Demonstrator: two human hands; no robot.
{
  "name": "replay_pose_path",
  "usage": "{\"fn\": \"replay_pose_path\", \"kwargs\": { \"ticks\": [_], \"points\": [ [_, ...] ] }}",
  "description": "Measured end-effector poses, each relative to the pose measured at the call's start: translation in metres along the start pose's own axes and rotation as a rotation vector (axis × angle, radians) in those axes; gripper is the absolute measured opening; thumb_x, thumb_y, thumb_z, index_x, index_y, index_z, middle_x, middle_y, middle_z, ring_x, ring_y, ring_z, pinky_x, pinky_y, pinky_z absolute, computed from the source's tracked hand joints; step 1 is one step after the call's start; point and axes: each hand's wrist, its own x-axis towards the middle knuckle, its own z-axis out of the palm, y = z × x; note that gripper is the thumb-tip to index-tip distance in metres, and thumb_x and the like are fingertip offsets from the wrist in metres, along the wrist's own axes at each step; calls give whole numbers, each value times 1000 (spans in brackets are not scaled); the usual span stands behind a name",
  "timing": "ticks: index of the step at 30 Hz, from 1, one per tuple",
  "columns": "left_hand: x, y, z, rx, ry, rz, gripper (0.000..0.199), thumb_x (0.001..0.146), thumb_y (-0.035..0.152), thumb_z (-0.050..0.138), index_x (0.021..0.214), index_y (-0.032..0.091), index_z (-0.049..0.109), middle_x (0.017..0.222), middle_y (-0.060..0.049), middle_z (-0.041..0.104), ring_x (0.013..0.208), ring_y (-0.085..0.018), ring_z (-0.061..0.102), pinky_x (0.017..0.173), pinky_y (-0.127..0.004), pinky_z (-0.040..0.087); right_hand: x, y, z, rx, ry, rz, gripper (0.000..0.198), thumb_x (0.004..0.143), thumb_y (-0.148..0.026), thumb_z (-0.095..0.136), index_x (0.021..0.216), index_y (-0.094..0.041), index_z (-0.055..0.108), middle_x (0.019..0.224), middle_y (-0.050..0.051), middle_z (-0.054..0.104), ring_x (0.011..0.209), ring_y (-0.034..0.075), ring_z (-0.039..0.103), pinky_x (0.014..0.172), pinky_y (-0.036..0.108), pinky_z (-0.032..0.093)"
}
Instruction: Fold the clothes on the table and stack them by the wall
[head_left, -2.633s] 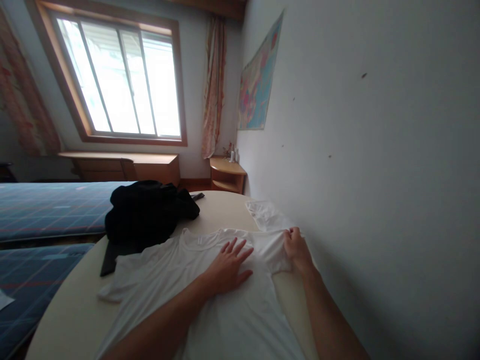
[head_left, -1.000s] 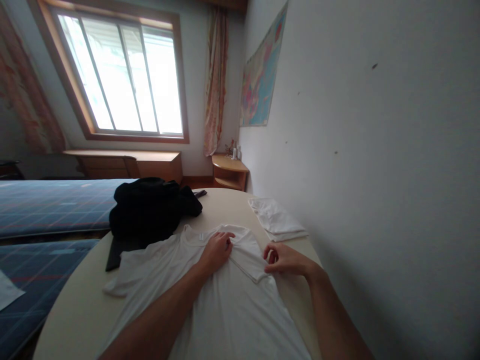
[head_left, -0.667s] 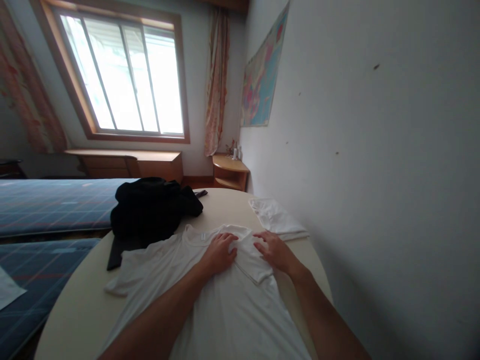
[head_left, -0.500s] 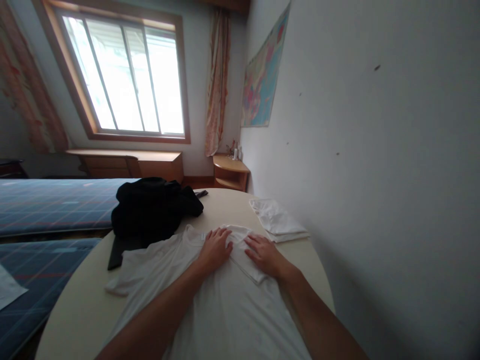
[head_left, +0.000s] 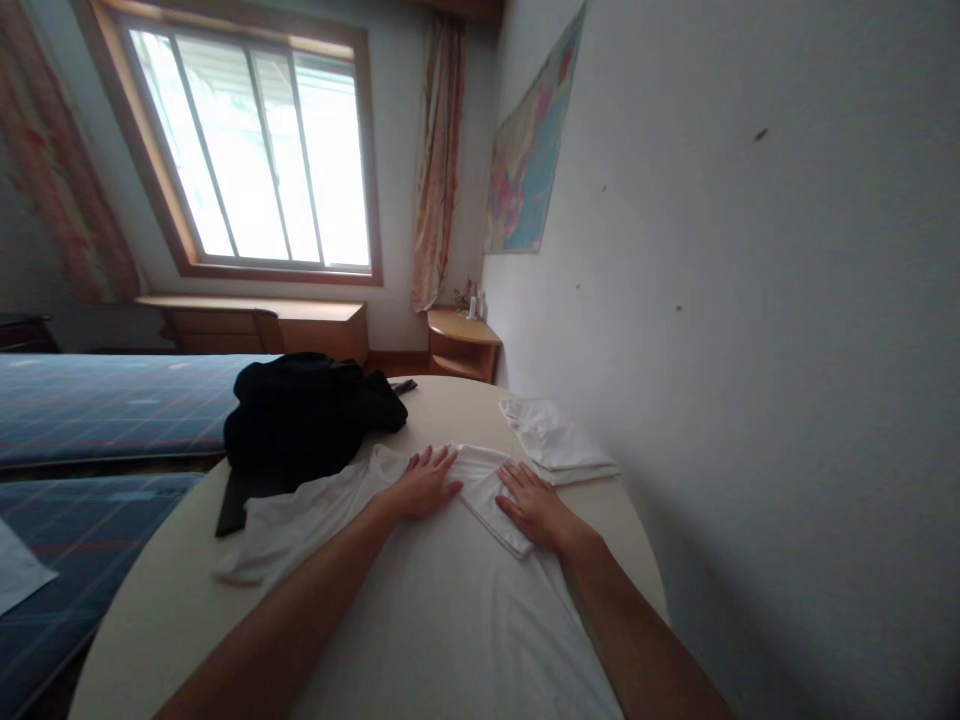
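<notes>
A white T-shirt lies spread over the round cream table, its collar end away from me. Its left sleeve reaches out over the tabletop, while the right sleeve is folded inward onto the body. My left hand rests flat near the collar, fingers stretched out. On the folded sleeve lies my right hand, palm down with fingers spread. Neither hand grips the cloth. Just beyond my right hand sits a folded white garment.
A black garment is heaped at the table's far left, over a dark flat object. Blue plaid mattresses stand left of the table. The white wall runs close along the right. A small corner cabinet stands behind.
My hands have moved slightly apart, the left one leftward and the right one a little rightward. The cloth by the collar and folded sleeve looks flatter.
</notes>
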Motion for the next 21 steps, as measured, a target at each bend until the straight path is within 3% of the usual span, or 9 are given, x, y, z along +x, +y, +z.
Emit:
{"fn": "replay_pose_path", "kwargs": {
  "ticks": [4,7,12,15,17,19,21],
  "points": [
    [15,5,-4,72,13,-30,68,97,54,31,154,17,24,162,-15,15,147,-40,15,114,-58,20,-2,-3,-5,-12,-4,31,62,98,-49,31,152,-19,33,161,8,23,148,29,18,116,51,19],
    [25,2,-1,114,59,32,62,97,51,33,151,20,32,163,-10,12,149,-35,13,116,-56,18,-3,-5,-8,-23,-3,48,63,98,-50,30,152,-16,34,160,9,25,147,28,18,117,49,17],
    [32,-3,2,109,87,-32,58,100,44,29,151,17,31,160,-11,25,147,-33,20,116,-55,21,-3,-6,-9,-27,17,60,65,97,-51,30,151,-15,34,160,9,26,146,27,19,116,47,15],
    [27,6,2,147,237,-30,54,97,37,41,146,15,40,160,-14,24,145,-33,26,115,-50,26,-2,-6,-9,-26,24,54,65,97,-51,32,151,-15,35,160,9,27,146,27,20,116,46,16],
    [19,17,5,140,307,9,49,95,32,43,142,18,45,156,-13,35,139,-30,38,112,-44,32,-2,-6,-10,-25,30,53,65,97,-51,33,150,-15,36,159,9,29,145,27,22,115,46,17],
    [10,27,12,107,291,38,49,96,37,43,142,22,45,149,-12,45,133,-30,44,109,-45,35,-1,-7,-10,-23,39,51,64,97,-50,34,150,-16,37,158,9,30,144,27,23,115,45,18],
    [1,34,21,88,243,49,53,96,48,42,144,27,44,149,-12,45,137,-34,39,110,-53,32,0,-7,-10,-22,47,44,63,97,-49,35,150,-16,37,158,9,31,143,27,25,114,45,19]
  ]
}}
